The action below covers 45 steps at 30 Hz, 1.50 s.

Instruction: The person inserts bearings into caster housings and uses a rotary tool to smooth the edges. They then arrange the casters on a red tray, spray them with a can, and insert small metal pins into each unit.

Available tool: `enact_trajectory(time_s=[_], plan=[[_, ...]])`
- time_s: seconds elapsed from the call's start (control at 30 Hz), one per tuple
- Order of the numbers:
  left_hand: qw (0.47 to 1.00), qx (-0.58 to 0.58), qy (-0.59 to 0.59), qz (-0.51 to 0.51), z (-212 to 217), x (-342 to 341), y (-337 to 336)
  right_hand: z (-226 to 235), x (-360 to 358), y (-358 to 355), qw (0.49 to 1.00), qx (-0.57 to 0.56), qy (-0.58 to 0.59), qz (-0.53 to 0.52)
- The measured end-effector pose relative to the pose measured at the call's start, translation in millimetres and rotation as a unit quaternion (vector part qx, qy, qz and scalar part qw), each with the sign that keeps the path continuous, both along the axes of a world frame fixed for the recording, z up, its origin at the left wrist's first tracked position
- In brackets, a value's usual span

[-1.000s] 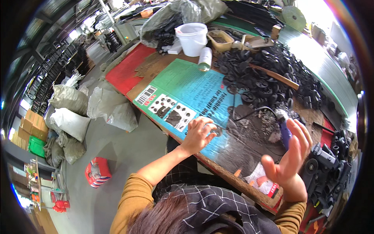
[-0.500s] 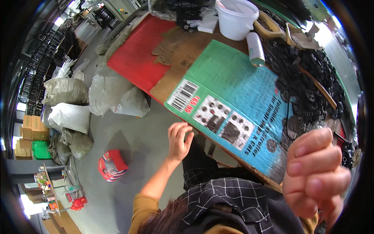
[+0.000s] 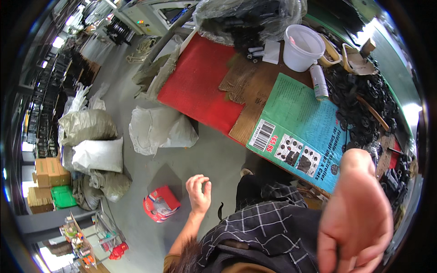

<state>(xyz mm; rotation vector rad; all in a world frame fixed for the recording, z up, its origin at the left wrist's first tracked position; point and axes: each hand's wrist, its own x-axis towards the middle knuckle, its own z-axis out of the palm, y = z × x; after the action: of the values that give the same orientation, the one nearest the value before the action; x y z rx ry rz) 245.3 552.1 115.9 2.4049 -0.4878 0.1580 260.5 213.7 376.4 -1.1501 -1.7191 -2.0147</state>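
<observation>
My left hand (image 3: 198, 193) hangs over the grey floor, left of the workbench. Its fingers are loosely bent, and nothing shows in them. Close to the camera at the lower right is my right hand (image 3: 357, 214), raised near the bench's right end. Its palm shows bare, with the fingers pointing down toward me, parted and partly cut off by the lower edge. The nearest thing is a flattened green and blue printed cardboard sheet (image 3: 291, 109) on the bench. A pile of black plastic parts (image 3: 364, 91) lies beyond it.
A white bucket (image 3: 304, 50), a spray can (image 3: 319, 83) and a clear bag of black parts (image 3: 246, 22) stand at the bench's back. Red board (image 3: 195, 82) covers its left end. On the floor are a red box (image 3: 161, 204) and several white sacks (image 3: 98, 154).
The view has shifted, so the bench sits farther right. My right hand has turned from curled fingers to a showing palm. My left hand has moved away from the bench edge.
</observation>
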Motion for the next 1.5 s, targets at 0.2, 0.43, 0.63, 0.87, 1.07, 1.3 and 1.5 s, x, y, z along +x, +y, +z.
enact_trajectory(time_s=[0.2,0.43,0.63,0.87,1.07,1.3,1.5], plan=[[0.99,-0.02,-0.078,-0.116,45,97,-35,19,37,18,0.988,0.096,0.051,-0.113],[0.972,0.02,-0.128,-0.195,62,214,-41,-17,92,2,0.973,-0.058,0.089,-0.203],[0.972,0.082,-0.096,-0.198,99,338,-34,-90,237,-100,0.742,0.071,0.42,-0.518],[0.966,0.052,-0.077,-0.241,87,499,-124,-147,398,-239,0.41,0.159,0.572,-0.693],[0.949,0.011,-0.097,-0.3,45,611,-314,-167,504,-271,0.339,0.018,0.384,-0.859],[0.954,0.104,-0.183,-0.215,-5,746,-458,-158,590,-353,0.378,0.087,0.462,-0.797],[0.936,-0.191,-0.084,-0.284,160,820,-478,-49,631,-346,0.438,0.31,0.444,-0.718]])
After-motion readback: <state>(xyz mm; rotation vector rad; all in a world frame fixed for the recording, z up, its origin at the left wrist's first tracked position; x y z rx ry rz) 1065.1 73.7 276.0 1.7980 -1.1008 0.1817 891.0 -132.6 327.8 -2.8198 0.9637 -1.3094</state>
